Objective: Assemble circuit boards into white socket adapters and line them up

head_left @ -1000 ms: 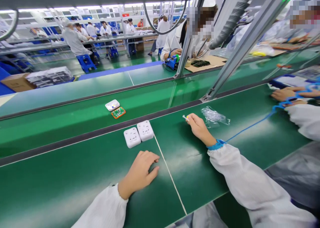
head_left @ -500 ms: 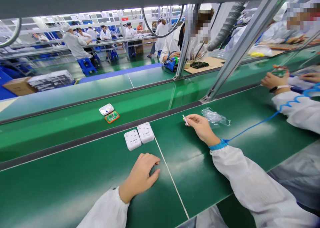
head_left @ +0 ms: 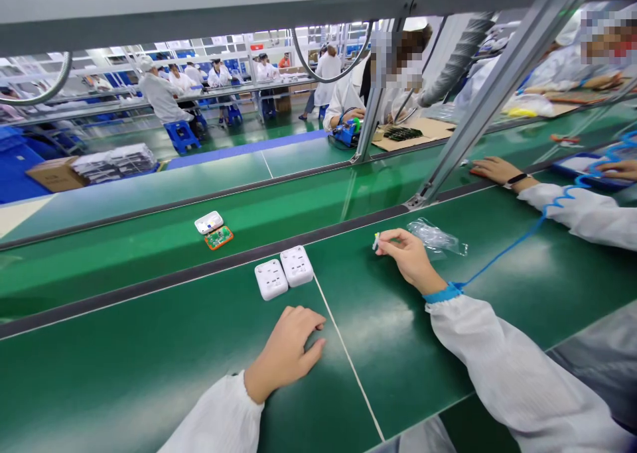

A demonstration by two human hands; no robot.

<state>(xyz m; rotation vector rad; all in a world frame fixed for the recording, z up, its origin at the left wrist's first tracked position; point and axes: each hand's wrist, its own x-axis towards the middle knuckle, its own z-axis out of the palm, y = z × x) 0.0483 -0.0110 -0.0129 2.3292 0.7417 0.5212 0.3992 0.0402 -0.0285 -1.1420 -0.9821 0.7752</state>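
right hand [head_left: 407, 259]: thumb and fingertips pinched on small white part [head_left: 375, 243], long axis roughly upright in view | left hand [head_left: 287, 347]: holding nothing, thumb and fingers apart | two white cases [head_left: 297, 266]: side by side on green surface [head_left: 144, 353], left of part, just beyond left hand, the nearer one

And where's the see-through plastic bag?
In the head view, the plastic bag lies right of centre on the green table, just beyond the right hand.
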